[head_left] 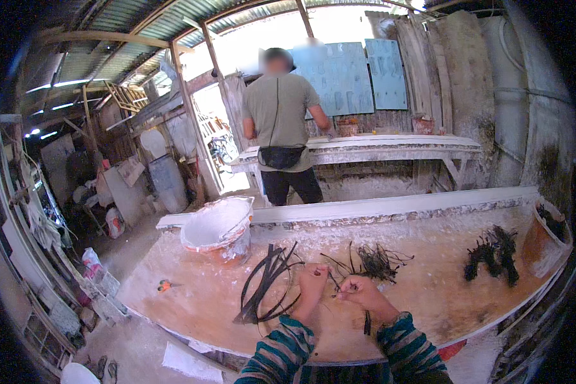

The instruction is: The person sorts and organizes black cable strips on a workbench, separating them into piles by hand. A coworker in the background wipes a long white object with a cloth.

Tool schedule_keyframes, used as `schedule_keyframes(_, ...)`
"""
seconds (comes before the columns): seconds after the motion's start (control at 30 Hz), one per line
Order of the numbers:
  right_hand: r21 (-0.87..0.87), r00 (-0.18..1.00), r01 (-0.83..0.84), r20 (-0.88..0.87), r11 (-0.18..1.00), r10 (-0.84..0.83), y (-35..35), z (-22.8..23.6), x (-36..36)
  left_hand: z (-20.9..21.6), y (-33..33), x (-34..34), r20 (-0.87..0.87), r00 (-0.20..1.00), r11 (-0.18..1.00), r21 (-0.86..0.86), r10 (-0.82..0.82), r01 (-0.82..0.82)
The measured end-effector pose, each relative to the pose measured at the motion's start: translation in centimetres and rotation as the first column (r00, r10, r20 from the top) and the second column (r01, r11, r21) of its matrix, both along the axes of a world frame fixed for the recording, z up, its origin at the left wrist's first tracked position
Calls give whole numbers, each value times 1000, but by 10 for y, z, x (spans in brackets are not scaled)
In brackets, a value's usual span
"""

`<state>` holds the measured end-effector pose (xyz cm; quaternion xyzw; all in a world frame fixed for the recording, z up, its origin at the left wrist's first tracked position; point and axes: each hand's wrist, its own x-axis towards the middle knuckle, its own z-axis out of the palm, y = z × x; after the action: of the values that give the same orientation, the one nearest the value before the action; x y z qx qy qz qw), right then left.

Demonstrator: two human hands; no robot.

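My left hand (314,283) and my right hand (360,292) are close together above the wooden tabletop (339,342). Both are closed, with a thin black strip (334,279) pinched between them. A bundle of long, curved black strips (266,285) lies beside my left hand. Just beyond my right hand sits a heap of short black strips (377,262) with knotted-looking ends. One short black piece (367,322) rests near my right forearm. What the strips are made of is hard to tell.
A white-crusted basin (216,240) stands at the far left of the table, near a small orange-and-green tool (166,285). To the right are dark clumps (493,256) and a bucket (545,244). A white ledge (365,209) runs along the back. Another person (278,121) stands at a bench beyond.
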<state>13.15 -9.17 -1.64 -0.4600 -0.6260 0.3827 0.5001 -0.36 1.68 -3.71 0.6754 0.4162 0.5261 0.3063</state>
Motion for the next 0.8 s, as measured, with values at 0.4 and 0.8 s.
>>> schedule_keyframes(0.4, 240, 733, 675, -112, 697, -671, 2, 5, 20, 15, -36, 7, 103, 603, 587, -151, -791, 796)
schedule_keyframes(0.8, 309, 668, 710, -8, 633, -744, 19, -6, 36, 23, -59, 12, 206, 451, 401, -243, -868, 883)
